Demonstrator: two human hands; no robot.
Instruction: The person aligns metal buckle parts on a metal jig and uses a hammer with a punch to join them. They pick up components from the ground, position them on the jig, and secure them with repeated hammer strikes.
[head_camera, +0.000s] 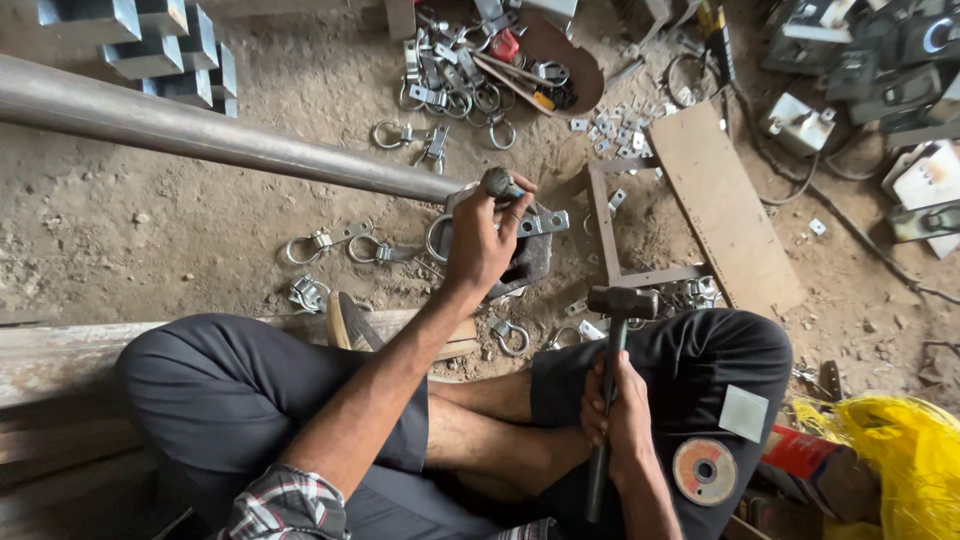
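With the left hand pinching the punch upright on the bracket at frame centre, keep fingers clear and strike squarely with the hammer gripped closed in the right hand.

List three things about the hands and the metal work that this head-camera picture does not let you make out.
- Head view: the part under the left hand on the dark metal block; fingers cover it.
- Head view: the long grey steel pipe; its far end is cut off by the left edge.
- Head view: the dark-headed hammer handle middle, wrapped by the right hand.
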